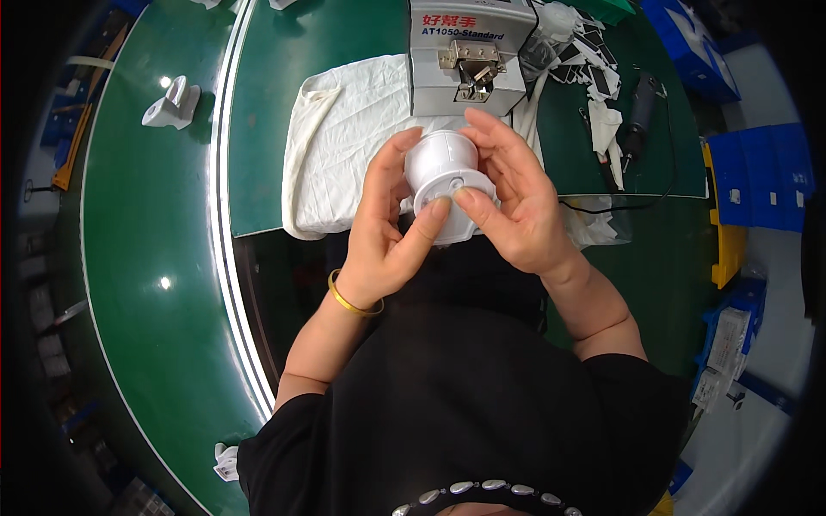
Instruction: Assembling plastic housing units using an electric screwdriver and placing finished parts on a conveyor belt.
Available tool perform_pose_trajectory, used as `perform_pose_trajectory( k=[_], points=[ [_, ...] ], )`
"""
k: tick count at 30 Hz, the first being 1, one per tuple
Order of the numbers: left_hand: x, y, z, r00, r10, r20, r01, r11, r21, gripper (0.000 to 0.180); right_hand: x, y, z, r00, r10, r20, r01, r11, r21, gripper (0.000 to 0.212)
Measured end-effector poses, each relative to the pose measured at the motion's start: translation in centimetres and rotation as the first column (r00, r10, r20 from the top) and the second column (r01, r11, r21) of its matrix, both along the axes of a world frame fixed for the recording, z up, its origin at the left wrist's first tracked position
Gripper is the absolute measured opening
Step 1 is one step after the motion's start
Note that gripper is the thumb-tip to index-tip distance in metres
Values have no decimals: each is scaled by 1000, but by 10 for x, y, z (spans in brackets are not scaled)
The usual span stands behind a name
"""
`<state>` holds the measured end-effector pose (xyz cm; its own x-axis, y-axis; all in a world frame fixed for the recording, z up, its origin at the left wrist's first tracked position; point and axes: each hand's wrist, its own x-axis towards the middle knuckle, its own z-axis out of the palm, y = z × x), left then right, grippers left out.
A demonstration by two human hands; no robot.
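Together, the left hand (387, 232) and right hand (523, 206) hold the white part (440, 159) between them, fingers around its sides. Both thumbs rest on its near face, likely to keep it steady. Past the grip are a cloth (344, 146) and a machine (430, 77).

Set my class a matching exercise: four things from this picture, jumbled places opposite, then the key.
Things:
1. White plastic part
2. Gold bracelet
3. Grey machine
4. Power tool

Places:
A. Around the left wrist
B. Right of the machine
C. Between left hand and right hand
D. Beyond the hands, top centre

Pairs: 1-C, 2-A, 3-D, 4-B
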<state>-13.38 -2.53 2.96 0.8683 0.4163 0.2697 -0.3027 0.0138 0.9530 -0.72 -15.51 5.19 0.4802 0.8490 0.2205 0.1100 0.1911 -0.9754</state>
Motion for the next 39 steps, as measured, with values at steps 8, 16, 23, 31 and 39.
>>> perform_pose_trajectory(
  k=[8, 16, 23, 31, 39],
  points=[
    [1, -11, 2, 999, -39, -3, 39, 989, 142, 91, 12, -12, 6, 988, -5, -157, -8, 996, -84, 70],
    [0, -18, -25, 998, 57, -9, -54, 975, 216, 111, 155, -62, 14, 528, -691, 494, 785, 619, 27, 48],
    [4, -15, -30, 994, 113, 4, -100, 861, 498, 115, 299, -152, -42, 490, -603, 629, 835, 118, -538, 60],
    [-2, -4, -53, 985, 173, 8, -126, 685, 717, 84, 233, -132, -8, 769, -403, -496, 442, 896, -44, 45],
    [-4, 10, -61, 993, 114, 31, -100, 666, 739, 70, 106, -8, 73, 977, -177, -118, 211, 870, 445, 55]
  ],
)
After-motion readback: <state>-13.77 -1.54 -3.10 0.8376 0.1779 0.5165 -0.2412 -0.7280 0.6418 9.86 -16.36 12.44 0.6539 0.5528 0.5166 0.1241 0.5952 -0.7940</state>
